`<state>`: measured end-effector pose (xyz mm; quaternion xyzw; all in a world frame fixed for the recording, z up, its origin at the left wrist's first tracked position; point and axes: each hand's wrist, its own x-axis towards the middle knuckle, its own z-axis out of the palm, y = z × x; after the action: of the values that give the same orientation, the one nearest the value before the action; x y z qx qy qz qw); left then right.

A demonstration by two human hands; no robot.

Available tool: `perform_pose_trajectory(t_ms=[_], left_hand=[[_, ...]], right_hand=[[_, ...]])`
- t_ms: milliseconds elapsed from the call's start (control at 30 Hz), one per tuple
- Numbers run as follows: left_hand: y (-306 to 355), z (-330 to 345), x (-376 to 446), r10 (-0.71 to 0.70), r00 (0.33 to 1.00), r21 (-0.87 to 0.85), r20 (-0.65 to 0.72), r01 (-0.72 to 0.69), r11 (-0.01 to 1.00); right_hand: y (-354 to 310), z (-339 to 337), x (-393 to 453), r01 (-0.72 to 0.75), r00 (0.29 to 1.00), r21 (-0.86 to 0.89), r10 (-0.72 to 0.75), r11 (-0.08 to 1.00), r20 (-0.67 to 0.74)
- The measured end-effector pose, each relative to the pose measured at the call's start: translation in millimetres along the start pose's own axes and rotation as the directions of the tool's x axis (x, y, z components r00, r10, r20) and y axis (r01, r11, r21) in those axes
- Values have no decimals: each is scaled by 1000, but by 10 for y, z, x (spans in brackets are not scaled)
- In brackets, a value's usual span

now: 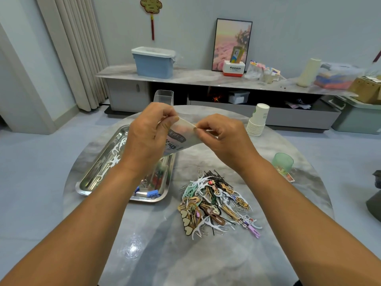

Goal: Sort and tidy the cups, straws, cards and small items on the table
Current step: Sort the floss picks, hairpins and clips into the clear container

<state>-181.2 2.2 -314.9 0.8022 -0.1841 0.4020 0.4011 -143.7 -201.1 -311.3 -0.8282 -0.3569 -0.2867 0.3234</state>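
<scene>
Over the middle of the round bench [156,254], both hands are up in the air working on a small printed plastic bag [179,139]. The left hand [148,133] has its grip pinched on the bag's upper left edge, and the right hand [219,134] pinches the opposite lip with thumb and forefinger, so it looks like the mouth is being pulled open. My guess is the step in hand is getting that bag ready to take stuff, or emptying it, can't tell which.

Next move probably calls for keeping one lip held while the other hand drops to the pile of small items [214,203] sitting just below right, a tangled heap of picks, clips and pins that'll snag on each other.

Room-wise: the steel tray [99,178] sits left under the left forearm, with a few clips in its near end. The paper cup stack [257,120] is near the far right edge, and the green cup [283,162] is close to the right rim, easy to knock off with an elbow. Near side of the bench is open.
</scene>
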Motion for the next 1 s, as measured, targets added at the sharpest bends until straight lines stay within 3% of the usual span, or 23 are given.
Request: perform_pose_trajectory(t_ms=[367, 567, 733, 833, 900, 1000], left_hand=[[26, 2, 36, -76, 996, -67, -38, 73, 995], [4, -49, 108, -186, 981, -157, 62, 194, 968], [-14, -53, 105, -162, 975, -89, 152, 177, 980], [3, -17, 117, -142, 975, -117, 169, 162, 980], [17, -8, 127, -89, 981, -121, 172, 110, 987], [62, 45, 85, -22, 978, -107, 208, 45, 993]], right_hand=[[199, -70, -179, -61, 998, -156, 65, 986, 21], [214, -39, -237, -141, 978, -324, 183, 936, 102], [174, -57, -214, -193, 946, -139, 222, 971, 238], [116, 13, -163, -286, 948, -14, 285, 958, 144], [109, 33, -120, -305, 945, 12, 301, 952, 128], [164, 49, -86, -347, 905, -26, 342, 938, 252]])
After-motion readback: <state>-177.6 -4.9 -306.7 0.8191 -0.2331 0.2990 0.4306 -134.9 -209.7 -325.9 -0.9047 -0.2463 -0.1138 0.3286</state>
